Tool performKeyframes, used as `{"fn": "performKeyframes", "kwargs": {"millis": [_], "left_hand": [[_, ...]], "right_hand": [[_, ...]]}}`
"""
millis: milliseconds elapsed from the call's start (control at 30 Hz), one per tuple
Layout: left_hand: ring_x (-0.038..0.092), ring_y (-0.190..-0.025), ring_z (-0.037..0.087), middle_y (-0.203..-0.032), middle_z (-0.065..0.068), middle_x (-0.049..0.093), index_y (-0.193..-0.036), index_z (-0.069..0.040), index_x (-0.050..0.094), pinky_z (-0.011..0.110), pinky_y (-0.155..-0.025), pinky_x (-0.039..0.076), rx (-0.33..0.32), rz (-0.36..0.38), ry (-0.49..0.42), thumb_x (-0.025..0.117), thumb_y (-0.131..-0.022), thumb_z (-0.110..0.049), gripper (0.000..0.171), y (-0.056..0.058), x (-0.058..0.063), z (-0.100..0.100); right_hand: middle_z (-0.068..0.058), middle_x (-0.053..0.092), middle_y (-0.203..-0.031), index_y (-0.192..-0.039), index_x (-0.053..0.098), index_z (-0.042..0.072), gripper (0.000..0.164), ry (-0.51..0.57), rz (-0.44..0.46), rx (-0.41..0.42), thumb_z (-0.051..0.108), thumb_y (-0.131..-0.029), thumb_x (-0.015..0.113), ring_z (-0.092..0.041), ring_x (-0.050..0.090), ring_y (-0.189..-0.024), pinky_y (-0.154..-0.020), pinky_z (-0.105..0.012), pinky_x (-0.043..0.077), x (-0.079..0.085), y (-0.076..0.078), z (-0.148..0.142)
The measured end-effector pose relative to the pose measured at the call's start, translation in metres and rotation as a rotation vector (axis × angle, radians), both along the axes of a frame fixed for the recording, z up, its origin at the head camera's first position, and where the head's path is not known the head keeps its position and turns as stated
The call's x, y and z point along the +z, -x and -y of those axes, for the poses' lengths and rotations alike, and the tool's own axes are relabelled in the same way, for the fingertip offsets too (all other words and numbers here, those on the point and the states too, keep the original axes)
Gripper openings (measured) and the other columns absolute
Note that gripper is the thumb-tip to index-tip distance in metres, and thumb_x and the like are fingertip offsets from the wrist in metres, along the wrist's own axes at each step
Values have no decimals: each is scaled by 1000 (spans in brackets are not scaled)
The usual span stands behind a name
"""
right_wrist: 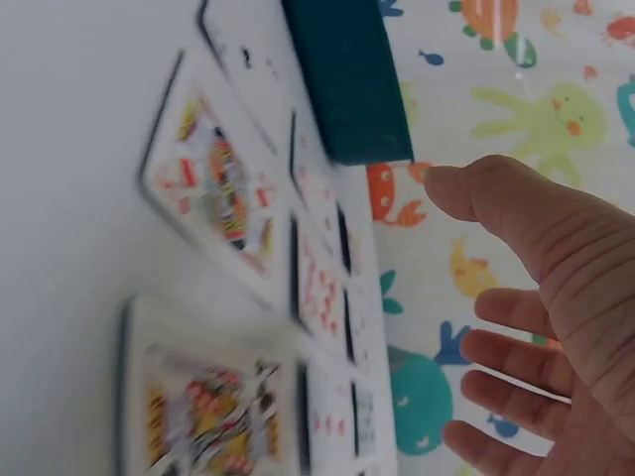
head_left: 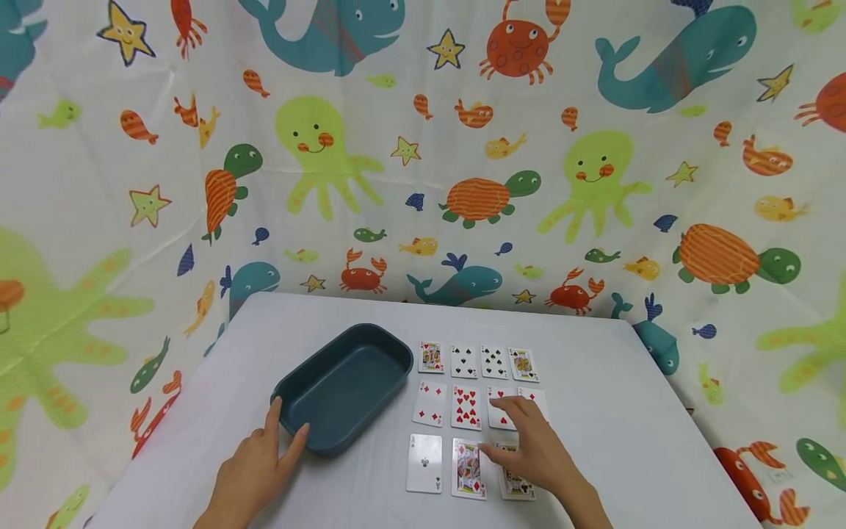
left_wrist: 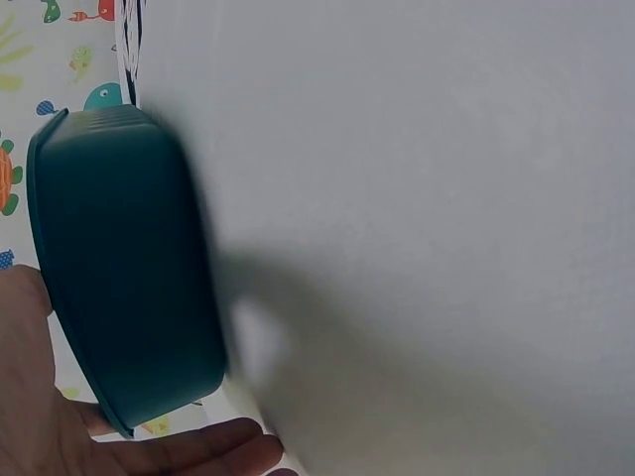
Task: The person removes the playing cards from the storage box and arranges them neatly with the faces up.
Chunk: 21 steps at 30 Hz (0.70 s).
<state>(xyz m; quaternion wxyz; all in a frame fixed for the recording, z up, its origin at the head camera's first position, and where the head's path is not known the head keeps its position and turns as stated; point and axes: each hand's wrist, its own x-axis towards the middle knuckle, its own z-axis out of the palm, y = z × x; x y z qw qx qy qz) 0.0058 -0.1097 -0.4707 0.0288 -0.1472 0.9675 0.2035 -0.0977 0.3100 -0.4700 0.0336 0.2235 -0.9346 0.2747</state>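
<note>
A dark teal tray (head_left: pixel 344 441) with a raised rim stands on the white table, left of the playing cards. My left hand (head_left: pixel 254 463) is at its near left corner, forefinger and thumb spread apart at the rim. In the left wrist view its other fingers stretch out below the tray (left_wrist: pixel 129 268). My right hand (head_left: pixel 535 448) hovers over the right side of the cards, thumb and fingers apart, holding nothing. It partly covers a face card (head_left: pixel 518 485) and a red heart card (head_left: pixel 499 417). Beside these lie a red face card (head_left: pixel 468 470) and the ace of clubs (head_left: pixel 424 464).
The cards lie face up in three rows; a ten of hearts (head_left: pixel 466 408) is in the middle row and a spade card (head_left: pixel 493 361) in the far row. Bare white table (head_left: pixel 615 411) extends to the right. A sea-animal curtain (head_left: pixel 423 220) hangs behind the table.
</note>
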Motion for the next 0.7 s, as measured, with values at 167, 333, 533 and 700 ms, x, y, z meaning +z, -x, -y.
{"fn": "performKeyframes", "kwargs": {"millis": [167, 333, 533, 700], "left_hand": [[68, -90, 42, -105, 33, 65, -155, 10, 22, 56, -61, 56, 3, -11, -11, 46, -99, -68, 98, 1, -4, 0], [68, -90, 42, -104, 32, 66, -155, 10, 23, 55, -59, 55, 5, -25, -12, 46, -99, -69, 99, 1, -7, 0], [67, -82, 36, -96, 26, 66, -154, 11, 25, 53, -58, 54, 5, 1, 31, 44, -98, -72, 101, -1, -10, 3], [66, -82, 38, -92, 23, 65, -153, 11, 29, 54, -62, 55, 7, -1, 75, 48, -99, -68, 98, -4, -11, 3]], "right_hand": [[-2, 58, -138, -140, 60, 16, 69, 36, -62, 4, 39, -81, 88, -26, 54, -131, -104, -48, 51, 7, 18, 18], [-10, 57, -139, -141, 58, 11, 68, 70, -131, 18, 34, -83, 86, -31, 53, -132, -103, -53, 50, 11, 33, 34], [-14, 56, -140, -141, 58, 7, 67, 64, -164, 18, 34, -85, 84, -34, 52, -133, -105, -53, 49, 13, 44, 49], [-16, 56, -141, -141, 58, 6, 67, 40, -153, 17, 34, -86, 83, -35, 52, -133, -106, -54, 48, 15, 47, 52]]}}
